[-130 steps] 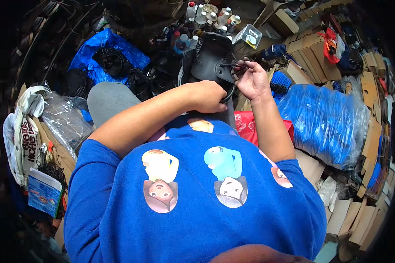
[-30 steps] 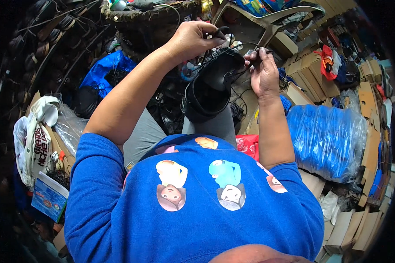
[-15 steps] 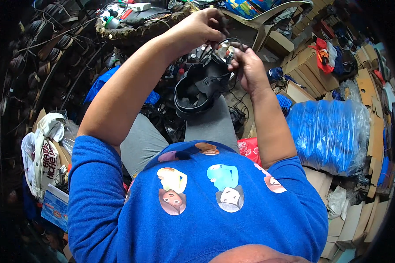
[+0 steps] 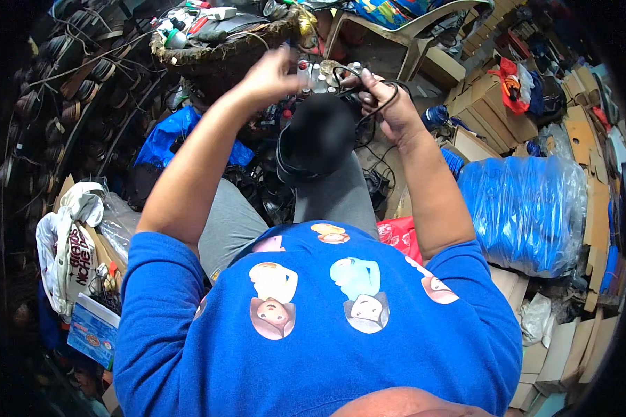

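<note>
Mid-stitch on a black shoe (image 4: 318, 139) propped on the knee, just below both raised hands. Right hand (image 4: 381, 101) clenched around loops of dark thread (image 4: 368, 104); left hand (image 4: 275, 75) pinched shut, contents too small to tell. Next, likely: steady, even tightening. Against a second ago: hands higher, shoe tilted further away.

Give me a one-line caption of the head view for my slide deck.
Seated person's left hand raised, right hand gripping looped black cord above a black shoe.
</note>
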Available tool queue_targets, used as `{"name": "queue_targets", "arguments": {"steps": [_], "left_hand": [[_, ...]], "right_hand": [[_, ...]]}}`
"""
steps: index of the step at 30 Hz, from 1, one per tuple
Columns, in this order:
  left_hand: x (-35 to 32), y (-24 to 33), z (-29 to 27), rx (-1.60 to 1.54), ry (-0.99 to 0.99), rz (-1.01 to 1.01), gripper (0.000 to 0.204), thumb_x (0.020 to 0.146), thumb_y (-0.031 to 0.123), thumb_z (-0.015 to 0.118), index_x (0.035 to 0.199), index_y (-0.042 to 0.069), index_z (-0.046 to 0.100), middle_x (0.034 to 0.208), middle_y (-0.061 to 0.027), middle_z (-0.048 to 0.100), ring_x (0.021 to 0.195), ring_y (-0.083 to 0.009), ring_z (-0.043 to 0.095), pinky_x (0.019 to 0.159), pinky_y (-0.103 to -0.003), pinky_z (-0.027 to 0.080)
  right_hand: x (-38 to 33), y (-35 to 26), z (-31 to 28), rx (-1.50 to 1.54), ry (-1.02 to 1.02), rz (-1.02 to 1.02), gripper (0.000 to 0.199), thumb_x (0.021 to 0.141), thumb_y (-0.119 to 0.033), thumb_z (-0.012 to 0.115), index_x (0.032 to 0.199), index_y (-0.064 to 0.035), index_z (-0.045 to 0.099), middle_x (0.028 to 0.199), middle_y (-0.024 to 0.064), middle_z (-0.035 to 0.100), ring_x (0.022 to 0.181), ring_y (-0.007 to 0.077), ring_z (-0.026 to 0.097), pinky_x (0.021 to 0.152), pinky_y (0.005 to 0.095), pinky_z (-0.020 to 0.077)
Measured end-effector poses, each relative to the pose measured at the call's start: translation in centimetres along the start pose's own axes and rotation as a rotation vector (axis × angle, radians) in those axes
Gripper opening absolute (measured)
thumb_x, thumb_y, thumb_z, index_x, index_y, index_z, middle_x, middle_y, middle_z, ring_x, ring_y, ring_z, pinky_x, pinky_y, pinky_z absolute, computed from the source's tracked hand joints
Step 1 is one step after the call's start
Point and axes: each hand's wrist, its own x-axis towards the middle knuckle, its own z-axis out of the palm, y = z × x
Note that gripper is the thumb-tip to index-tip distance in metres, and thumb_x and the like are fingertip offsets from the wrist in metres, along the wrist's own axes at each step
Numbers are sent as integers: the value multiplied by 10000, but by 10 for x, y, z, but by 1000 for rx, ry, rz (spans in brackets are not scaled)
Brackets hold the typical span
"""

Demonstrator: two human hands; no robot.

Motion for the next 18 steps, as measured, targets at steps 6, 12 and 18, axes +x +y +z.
{"name": "queue_targets", "arguments": {"steps": [6,12,18], "left_hand": [[-72,-2,57,-33,-246,-349,405,734,36,572,1130,21,489,863,-111,596,769,-212,595,651,-313,498],[-112,31,67,17,-239,-156,289,754,44,625,985,7,454,824,-124,562,641,-157,592,571,-302,487],[-46,55,28,75,205,484,583,716,-6,653,1258,117,475,1207,-119,531,1023,-223,566,827,-320,462]], "right_hand": [[6,-12,-29,172,-44,117,490,921,-473,436,999,-38,647,583,-93,383,516,41,328,486,179,270],[18,-26,-24,-42,-405,198,496,912,-469,460,993,-18,650,698,-46,571,542,20,405,510,159,345],[12,-3,-24,-34,-290,156,326,908,-353,521,955,-51,635,760,-5,610,620,48,497,511,208,391]]}}
